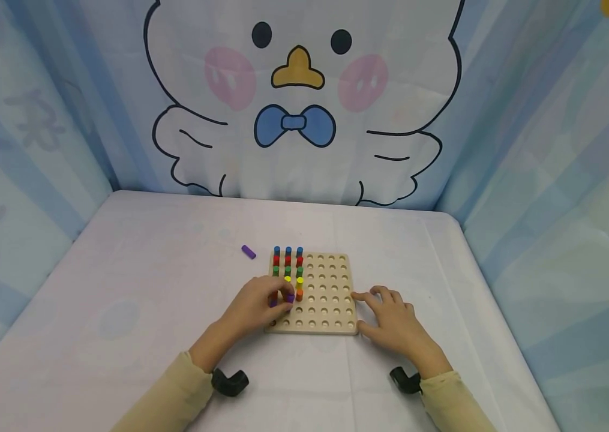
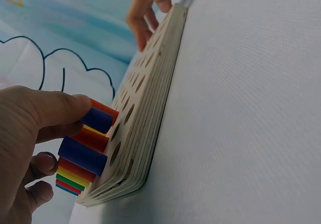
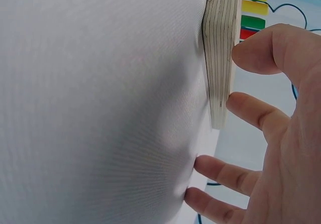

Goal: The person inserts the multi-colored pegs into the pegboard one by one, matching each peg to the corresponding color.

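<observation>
A wooden pegboard [image 1: 326, 327] with rows of round holes lies on the table. Coloured pegs stand in its left columns; in the third, blue, red, green, yellow and an orange peg [image 1: 299, 295] run from back to front. My left hand [image 1: 255, 305] pinches a purple peg [image 2: 97, 119] between thumb and finger over the second column, beside another purple peg [image 2: 83, 156] standing in the first. Whether the pinched peg's lower end is inside a hole, I cannot tell. At the board's right edge, my right hand [image 1: 393, 321] touches with thumb and index finger; its other fingertips [image 3: 193, 194] rest on the cloth.
One loose purple peg [image 1: 248, 252] lies on the white tablecloth [image 1: 137, 270] behind the board's left corner. Printed curtains [image 1: 293, 174] hang around the back and sides of the table. A black camera mount [image 1: 230, 383] sits at each wrist.
</observation>
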The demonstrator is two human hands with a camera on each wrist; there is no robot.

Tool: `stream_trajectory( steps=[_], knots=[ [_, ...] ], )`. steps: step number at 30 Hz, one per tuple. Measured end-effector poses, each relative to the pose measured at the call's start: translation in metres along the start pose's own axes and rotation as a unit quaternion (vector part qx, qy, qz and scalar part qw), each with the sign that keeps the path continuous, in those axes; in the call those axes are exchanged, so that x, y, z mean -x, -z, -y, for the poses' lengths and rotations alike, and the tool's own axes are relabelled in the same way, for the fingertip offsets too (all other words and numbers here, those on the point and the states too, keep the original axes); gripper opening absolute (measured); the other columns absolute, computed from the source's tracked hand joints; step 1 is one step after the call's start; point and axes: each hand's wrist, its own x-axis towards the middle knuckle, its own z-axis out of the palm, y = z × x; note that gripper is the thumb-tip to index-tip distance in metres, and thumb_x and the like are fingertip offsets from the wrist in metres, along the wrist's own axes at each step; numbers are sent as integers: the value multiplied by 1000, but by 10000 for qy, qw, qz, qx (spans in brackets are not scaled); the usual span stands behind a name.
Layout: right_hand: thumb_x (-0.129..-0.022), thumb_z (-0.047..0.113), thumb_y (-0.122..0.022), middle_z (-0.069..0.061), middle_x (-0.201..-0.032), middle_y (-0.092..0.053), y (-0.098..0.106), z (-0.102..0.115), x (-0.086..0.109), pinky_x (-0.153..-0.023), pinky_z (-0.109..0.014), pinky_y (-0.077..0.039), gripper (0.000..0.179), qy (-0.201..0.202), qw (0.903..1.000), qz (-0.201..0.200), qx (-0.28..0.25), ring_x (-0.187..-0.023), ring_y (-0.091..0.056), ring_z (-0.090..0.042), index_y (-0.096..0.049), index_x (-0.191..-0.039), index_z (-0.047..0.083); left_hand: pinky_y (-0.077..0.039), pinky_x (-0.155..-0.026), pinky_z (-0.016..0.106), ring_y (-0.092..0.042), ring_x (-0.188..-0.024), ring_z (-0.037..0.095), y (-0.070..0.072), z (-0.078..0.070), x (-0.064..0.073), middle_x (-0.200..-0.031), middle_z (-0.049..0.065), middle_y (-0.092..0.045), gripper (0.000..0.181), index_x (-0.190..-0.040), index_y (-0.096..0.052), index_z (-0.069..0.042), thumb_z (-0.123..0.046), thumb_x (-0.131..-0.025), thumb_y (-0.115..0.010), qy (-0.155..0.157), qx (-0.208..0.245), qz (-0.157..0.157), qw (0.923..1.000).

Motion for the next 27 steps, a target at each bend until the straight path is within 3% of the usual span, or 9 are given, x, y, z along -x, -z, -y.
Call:
stream_trajectory(
  steps=[6,12,21,27],
  knots=[
    [-92,37,-66,-17,-145,-49,0,0,0,-96,-70,-42,55,6,10000,-4,-1,-132,-47,-47,-57,-146,29,-47,-77,30,-60,-77,9,-4,4,0,-92,-9,-71,18,-102,-72,-20,-19,-88,-83,-346,-550,-65,9979],
    [-92,37,-65,-17,-146,-49,0,1,0,-96,-70,-42,55,-2,10000,10,-2,-132,-47,-48,-57,-146,29,-43,-75,31,-62,-81,10,-6,4,5,-90,-9,-71,19,-101,-71,-20,-19,-87,-84,-658,-865,-367,9934],
    [-92,37,-66,-19,-145,-50,-1,1,1,-95,-72,-42,54,28,10000,-45,-34,-131,-47,-48,-58,-145,28,-38,-71,27,-55,-78,8,-11,8,7,-87,-10,-70,18,-97,-71,-20,-21,-86,-85,-824,-1016,-697,9890],
    [-92,36,-66,-19,-144,-51,-1,2,1,-94,-72,-42,52,72,9999,-100,-29,-131,-48,-48,-60,-143,27,-38,-70,27,-55,-79,9,-10,7,10,-88,-9,-70,18,-93,-70,-19,-21,-85,-86,-978,-1261,-687,9848]
  ],
)
